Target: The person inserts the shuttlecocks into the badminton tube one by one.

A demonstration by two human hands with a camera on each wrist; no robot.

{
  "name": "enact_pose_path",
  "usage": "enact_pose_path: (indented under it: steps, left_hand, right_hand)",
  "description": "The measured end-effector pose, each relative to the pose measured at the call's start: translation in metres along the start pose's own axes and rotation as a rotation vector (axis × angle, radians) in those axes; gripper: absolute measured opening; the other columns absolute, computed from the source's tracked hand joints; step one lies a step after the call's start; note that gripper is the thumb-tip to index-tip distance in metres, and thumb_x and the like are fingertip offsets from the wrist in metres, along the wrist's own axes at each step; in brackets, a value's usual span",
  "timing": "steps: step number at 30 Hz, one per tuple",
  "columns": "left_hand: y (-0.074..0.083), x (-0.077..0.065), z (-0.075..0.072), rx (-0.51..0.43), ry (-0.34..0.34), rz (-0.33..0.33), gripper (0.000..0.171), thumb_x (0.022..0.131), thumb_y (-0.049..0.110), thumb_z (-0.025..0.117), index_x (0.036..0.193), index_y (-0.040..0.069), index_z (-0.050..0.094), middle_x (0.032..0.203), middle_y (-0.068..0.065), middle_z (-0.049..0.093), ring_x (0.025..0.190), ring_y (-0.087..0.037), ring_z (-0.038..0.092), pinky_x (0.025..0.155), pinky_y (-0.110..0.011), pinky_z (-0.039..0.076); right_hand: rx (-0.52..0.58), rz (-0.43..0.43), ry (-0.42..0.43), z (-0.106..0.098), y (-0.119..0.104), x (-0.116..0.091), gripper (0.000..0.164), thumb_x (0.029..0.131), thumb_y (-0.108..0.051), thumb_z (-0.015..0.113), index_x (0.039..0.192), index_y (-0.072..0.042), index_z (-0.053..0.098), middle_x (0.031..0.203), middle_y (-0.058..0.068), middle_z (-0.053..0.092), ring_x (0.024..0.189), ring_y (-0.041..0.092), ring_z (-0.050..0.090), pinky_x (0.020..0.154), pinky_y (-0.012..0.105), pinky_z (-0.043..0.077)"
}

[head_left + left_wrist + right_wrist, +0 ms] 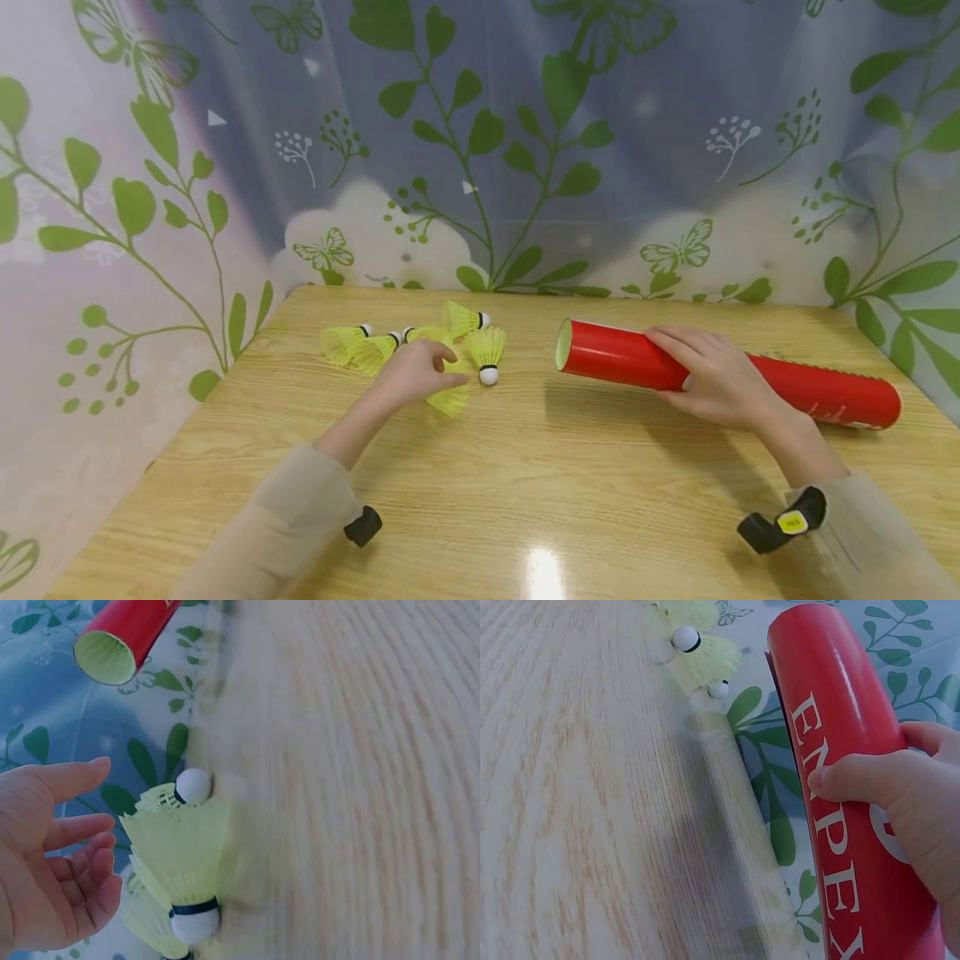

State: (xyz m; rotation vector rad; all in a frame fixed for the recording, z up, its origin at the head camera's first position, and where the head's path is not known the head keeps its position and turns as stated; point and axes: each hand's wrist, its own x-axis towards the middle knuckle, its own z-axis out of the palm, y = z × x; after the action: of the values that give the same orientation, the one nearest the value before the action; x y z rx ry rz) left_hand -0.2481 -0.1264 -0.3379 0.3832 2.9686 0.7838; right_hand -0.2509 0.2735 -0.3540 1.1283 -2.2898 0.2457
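Note:
Above a loose group of yellow shuttlecocks (488, 354) with white heads hovers my left hand (422, 373). Its fingers are loosely curved and apart, and the left wrist view shows nothing between them; a shuttlecock (184, 859) lies just beside the fingertips. My right hand (716, 375) grips a long red shuttlecock tube (611, 354) around its middle. In the right wrist view the thumb lies across the tube's white lettering (832, 847). The tube's open end points left and is tilted up off the table; yellow-green ridges show inside it. Part of the group is hidden behind my left hand.
The wooden table (525, 483) runs back to a curtain (517, 167) with printed leaves and butterflies. Another such cloth (112, 250) hangs along the left side. The tube's far end (885, 404) is low, near the table's right edge.

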Motion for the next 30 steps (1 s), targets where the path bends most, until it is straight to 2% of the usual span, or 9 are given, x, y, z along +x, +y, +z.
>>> enact_pose_path:
  steps: [2, 4, 7, 9, 18, 21, 25, 28, 30]
  left_hand:
    - [-0.002, -0.001, 0.001, 0.015, -0.014, -0.014, 0.046, 0.080, 0.037, 0.071, 0.113, 0.005, 0.065, 0.090, -0.005, 0.062, 0.080, -0.018, 0.056, 0.067, -0.034, 0.047]
    - [-0.004, -0.002, 0.002, 0.037, -0.026, -0.024, 0.048, 0.079, 0.040, 0.071, 0.113, 0.005, 0.065, 0.092, -0.005, 0.063, 0.081, -0.018, 0.057, 0.068, -0.034, 0.047]
    - [-0.006, -0.003, 0.002, 0.070, -0.037, -0.033, 0.049, 0.078, 0.041, 0.072, 0.111, 0.005, 0.066, 0.093, -0.006, 0.064, 0.083, -0.019, 0.058, 0.069, -0.035, 0.048]
    - [-0.007, -0.003, 0.003, 0.093, -0.040, -0.034, 0.047, 0.078, 0.040, 0.072, 0.110, 0.006, 0.067, 0.096, -0.006, 0.066, 0.085, -0.019, 0.060, 0.070, -0.035, 0.049]
    - [-0.008, -0.001, 0.001, 0.128, -0.055, -0.042, 0.033, 0.081, 0.029, 0.070, 0.106, 0.007, 0.069, 0.089, -0.003, 0.065, 0.081, -0.017, 0.059, 0.066, -0.032, 0.048]
    - [-0.008, -0.002, -0.002, 0.124, -0.049, -0.027, 0.026, 0.082, 0.022, 0.069, 0.102, 0.006, 0.070, 0.092, -0.005, 0.067, 0.084, -0.019, 0.060, 0.069, -0.034, 0.049]
    - [-0.007, -0.003, -0.005, 0.102, -0.035, 0.005, 0.017, 0.081, 0.011, 0.066, 0.095, 0.004, 0.072, 0.095, -0.008, 0.068, 0.088, -0.023, 0.062, 0.075, -0.037, 0.050]
    - [-0.007, -0.004, -0.007, 0.087, -0.025, 0.029, 0.011, 0.080, 0.004, 0.061, 0.079, 0.005, 0.072, 0.077, -0.002, 0.065, 0.070, -0.015, 0.057, 0.065, -0.031, 0.048]
    - [-0.007, -0.005, -0.008, 0.094, -0.013, 0.057, 0.020, 0.079, 0.000, 0.057, 0.063, 0.008, 0.066, 0.060, 0.003, 0.053, 0.056, -0.009, 0.042, 0.055, -0.025, 0.039]
  right_hand:
    - [-0.002, 0.002, -0.002, 0.000, 0.000, -0.001, 0.078, 0.060, -0.018, 0.081, 0.130, -0.002, 0.049, 0.119, 0.018, 0.056, 0.102, 0.034, 0.054, 0.080, 0.053, 0.043]
    - [-0.001, 0.003, 0.001, 0.001, 0.000, -0.001, 0.069, 0.072, -0.030, 0.076, 0.130, -0.002, 0.050, 0.119, 0.018, 0.056, 0.102, 0.034, 0.054, 0.080, 0.053, 0.043]
    - [0.000, -0.002, 0.013, 0.002, 0.000, -0.001, 0.065, 0.086, -0.051, 0.052, 0.129, -0.002, 0.050, 0.118, 0.018, 0.057, 0.100, 0.035, 0.054, 0.079, 0.053, 0.043]
    - [0.001, -0.006, 0.026, 0.003, 0.000, -0.002, 0.072, 0.088, -0.059, 0.034, 0.128, -0.002, 0.051, 0.118, 0.018, 0.057, 0.100, 0.035, 0.054, 0.078, 0.054, 0.043]
    - [0.002, -0.012, 0.025, 0.002, 0.000, -0.002, 0.073, 0.088, -0.060, 0.034, 0.128, -0.001, 0.050, 0.118, 0.018, 0.056, 0.100, 0.035, 0.053, 0.079, 0.053, 0.042]
    - [0.010, -0.011, 0.018, 0.002, 0.001, -0.002, 0.070, 0.088, -0.057, 0.043, 0.128, -0.001, 0.051, 0.119, 0.018, 0.056, 0.101, 0.035, 0.053, 0.080, 0.054, 0.042]
    - [0.016, -0.011, 0.017, 0.002, 0.002, -0.003, 0.069, 0.088, -0.056, 0.044, 0.128, -0.001, 0.051, 0.119, 0.018, 0.056, 0.102, 0.035, 0.053, 0.081, 0.054, 0.041]
    - [0.008, -0.011, 0.025, 0.003, 0.002, -0.004, 0.073, 0.087, -0.060, 0.036, 0.128, -0.002, 0.051, 0.119, 0.018, 0.056, 0.102, 0.035, 0.053, 0.081, 0.054, 0.041]
    - [0.004, -0.011, 0.029, 0.004, 0.002, -0.004, 0.073, 0.088, -0.060, 0.035, 0.129, -0.002, 0.050, 0.119, 0.018, 0.056, 0.102, 0.035, 0.053, 0.081, 0.054, 0.041]
